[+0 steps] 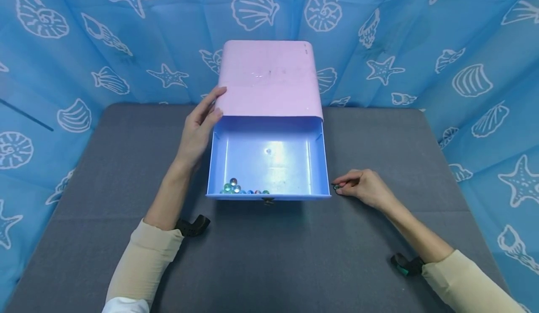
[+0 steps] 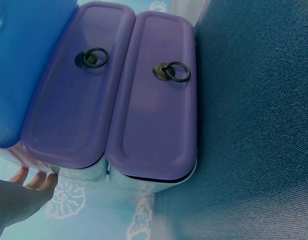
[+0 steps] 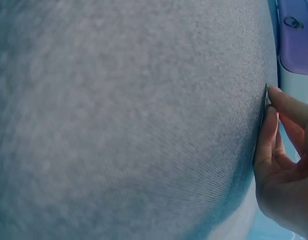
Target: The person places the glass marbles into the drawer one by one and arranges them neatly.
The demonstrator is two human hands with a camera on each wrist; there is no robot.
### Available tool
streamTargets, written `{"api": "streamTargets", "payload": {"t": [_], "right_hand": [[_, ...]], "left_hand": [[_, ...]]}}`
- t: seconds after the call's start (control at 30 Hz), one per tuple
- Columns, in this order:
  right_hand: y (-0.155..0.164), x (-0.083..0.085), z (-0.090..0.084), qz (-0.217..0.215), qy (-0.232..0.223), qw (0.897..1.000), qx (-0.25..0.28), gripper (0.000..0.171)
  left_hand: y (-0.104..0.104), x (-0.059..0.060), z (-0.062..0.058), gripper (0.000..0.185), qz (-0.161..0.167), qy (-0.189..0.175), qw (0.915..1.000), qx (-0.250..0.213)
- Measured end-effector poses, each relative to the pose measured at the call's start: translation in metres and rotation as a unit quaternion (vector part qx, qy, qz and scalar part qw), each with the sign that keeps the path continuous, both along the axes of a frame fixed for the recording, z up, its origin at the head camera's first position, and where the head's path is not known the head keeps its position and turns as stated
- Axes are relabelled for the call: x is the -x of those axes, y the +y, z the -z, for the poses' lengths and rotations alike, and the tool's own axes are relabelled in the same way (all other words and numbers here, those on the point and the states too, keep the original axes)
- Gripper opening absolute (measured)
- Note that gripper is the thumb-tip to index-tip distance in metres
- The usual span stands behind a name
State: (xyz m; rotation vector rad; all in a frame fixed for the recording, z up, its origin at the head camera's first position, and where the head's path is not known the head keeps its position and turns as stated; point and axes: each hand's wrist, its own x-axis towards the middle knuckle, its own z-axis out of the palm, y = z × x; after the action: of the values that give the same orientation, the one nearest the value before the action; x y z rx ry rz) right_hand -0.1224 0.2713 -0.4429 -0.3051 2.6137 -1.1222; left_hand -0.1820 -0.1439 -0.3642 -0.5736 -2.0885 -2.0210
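Blue plastic forms the open drawer [image 1: 269,156], pulled out toward the bottom of the head view from under the pink cabinet top [image 1: 269,76]; its long axis runs left to right across the frame, its open side facing up. A cluster of glass marbles [image 1: 236,187] lies against the drawer's front wall, toward the lower left corner, and one lone marble [image 1: 267,151] sits near the middle of its floor. All this stands at mid-frame on the grey bench [image 1: 269,257].

At the left of the cabinet, the left hand [image 1: 201,126] reaches up and away with fingers straight and relaxed, fingertips resting on the pink top's near left corner; the forearm slants from lower left. The left wrist view shows two purple drawer fronts [image 2: 154,100] with ring pulls [image 2: 176,71].

Just right of the drawer's front corner, the right hand [image 1: 362,187] rests low on the bench, fingers curled, pinching a small dark green marble [image 1: 336,187] between thumb and fingertips [image 3: 274,125].
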Motion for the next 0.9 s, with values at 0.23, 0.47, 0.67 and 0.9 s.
{"api": "streamTargets", "payload": {"t": [0.23, 0.47, 0.67, 0.9], "right_hand": [[-0.003, 0.001, 0.001, 0.001, 0.017, 1.0, -0.017, 0.018], [-0.001, 0.0, -0.001, 0.007, -0.009, 1.0, 0.0, 0.02], [-0.005, 0.005, -0.006, 0.002, -0.028, 0.999, 0.025, 0.023], [-0.012, 0.013, -0.015, 0.02, -0.007, 0.997, 0.078, 0.025]], "left_hand": [[-0.001, 0.001, 0.0, 0.048, -0.004, 0.0, 1.0, -0.003], [0.001, 0.0, 0.002, 0.047, -0.001, -0.001, 1.0, -0.007], [0.001, 0.0, 0.002, 0.047, 0.002, 0.011, 0.9999, -0.007], [-0.001, -0.001, 0.002, 0.049, 0.011, 0.014, 0.9998, -0.011]]}}
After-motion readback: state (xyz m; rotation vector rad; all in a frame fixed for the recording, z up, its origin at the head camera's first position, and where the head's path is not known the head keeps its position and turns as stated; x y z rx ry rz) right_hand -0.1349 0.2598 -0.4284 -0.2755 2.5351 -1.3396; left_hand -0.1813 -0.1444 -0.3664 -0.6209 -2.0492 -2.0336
